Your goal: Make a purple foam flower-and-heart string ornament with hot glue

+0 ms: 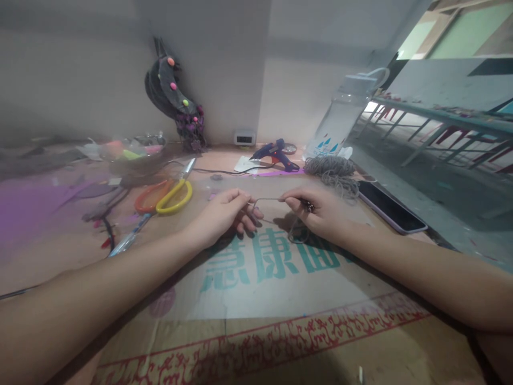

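A thin grey cord (269,199) is stretched between my two hands above the printed sheet. My left hand (226,211) pinches one end of the stretch between thumb and forefinger, the other fingers curled loosely below. My right hand (316,211) pinches the other end; a small dark, shiny bit shows among its fingers, too unclear to name. A loose loop of cord (298,234) hangs under the right hand. Behind the right hand lies a tangled bundle of grey yarn (331,170).
Scissors (174,198) with orange and yellow handles and a pen (130,235) lie left. At the back are a crescent-shaped ornament (170,88), a small clock (245,138), a glue gun (276,155) and a water bottle (340,115). A phone (390,207) lies right.
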### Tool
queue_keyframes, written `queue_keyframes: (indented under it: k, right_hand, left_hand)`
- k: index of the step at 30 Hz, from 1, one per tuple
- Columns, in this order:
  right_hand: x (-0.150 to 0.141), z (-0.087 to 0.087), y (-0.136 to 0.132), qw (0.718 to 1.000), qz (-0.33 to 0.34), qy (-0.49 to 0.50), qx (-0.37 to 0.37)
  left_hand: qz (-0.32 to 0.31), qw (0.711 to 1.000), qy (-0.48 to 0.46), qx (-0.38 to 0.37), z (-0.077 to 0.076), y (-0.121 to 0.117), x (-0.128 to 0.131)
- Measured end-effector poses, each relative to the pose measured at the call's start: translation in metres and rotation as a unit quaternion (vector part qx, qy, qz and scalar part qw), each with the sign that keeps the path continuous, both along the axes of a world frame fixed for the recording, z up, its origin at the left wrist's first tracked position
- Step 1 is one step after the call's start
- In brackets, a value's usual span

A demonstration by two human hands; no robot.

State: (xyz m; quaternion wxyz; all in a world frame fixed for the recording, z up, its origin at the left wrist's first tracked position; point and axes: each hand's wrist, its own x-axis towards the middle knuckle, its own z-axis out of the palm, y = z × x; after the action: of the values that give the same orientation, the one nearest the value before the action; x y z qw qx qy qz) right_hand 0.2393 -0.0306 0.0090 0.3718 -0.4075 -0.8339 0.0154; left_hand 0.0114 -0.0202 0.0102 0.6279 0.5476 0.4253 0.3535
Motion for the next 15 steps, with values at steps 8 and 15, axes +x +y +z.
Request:
queue_keyframes:
  k: [8, 15]
  right_hand:
    - [0.0007, 0.0003, -0.002, 0.999, -0.004, 0.031, 0.015]
    - [0.001, 0.0013, -0.0025, 0.998, -0.036, 0.05, -0.015]
  left_hand:
    - [0.063, 0.998, -0.021, -0.003, -0.0017, 0.0042, -0.0017]
    - [0.082, 0.994, -0.067, -0.001, -0.0068, 0.0097, -0.0039]
